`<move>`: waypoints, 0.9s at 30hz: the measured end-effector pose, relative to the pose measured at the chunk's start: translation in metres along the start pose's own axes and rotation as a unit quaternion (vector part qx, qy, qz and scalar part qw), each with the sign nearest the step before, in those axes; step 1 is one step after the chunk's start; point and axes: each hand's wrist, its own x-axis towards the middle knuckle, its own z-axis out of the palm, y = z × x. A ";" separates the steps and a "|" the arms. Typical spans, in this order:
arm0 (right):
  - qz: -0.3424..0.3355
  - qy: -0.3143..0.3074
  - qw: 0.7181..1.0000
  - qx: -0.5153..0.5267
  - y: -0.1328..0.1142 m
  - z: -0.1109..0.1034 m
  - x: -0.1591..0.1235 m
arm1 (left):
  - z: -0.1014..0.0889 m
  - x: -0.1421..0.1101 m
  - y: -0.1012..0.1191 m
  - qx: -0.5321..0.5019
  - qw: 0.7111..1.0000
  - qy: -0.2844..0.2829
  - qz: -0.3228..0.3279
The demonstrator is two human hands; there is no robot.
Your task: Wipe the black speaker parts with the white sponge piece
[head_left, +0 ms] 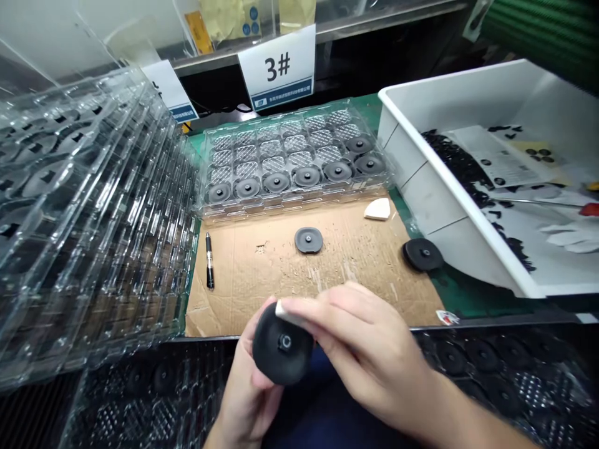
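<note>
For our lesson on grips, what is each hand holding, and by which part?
The left hand holds a round black disc by its edge; the right hand pinches a small white piece behind its exposed tip.

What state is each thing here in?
Round black disc: held
Left hand: gripping that disc
Right hand: pinching small white piece against it
Clear plastic tray: partly filled with black discs
White plastic bin: open-topped, partly filled
Brown cardboard sheet: flat, scuffed
Slim black pen: lying down
</note>
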 end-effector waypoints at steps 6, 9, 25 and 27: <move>0.083 -0.032 0.990 0.111 -0.008 -0.001 -0.022 | 0.012 0.000 0.006 -0.044 0.998 -0.027 -0.033; 0.196 -0.056 0.945 0.254 0.003 -0.004 -0.033 | 0.015 0.000 0.008 -0.062 0.997 -0.016 -0.047; -0.011 0.051 0.996 0.070 -0.009 -0.004 0.002 | 0.012 0.001 -0.003 -0.027 0.997 -0.013 -0.075; -0.004 -0.050 0.993 0.105 -0.010 -0.002 0.007 | 0.007 0.002 -0.004 -0.022 0.998 -0.009 -0.063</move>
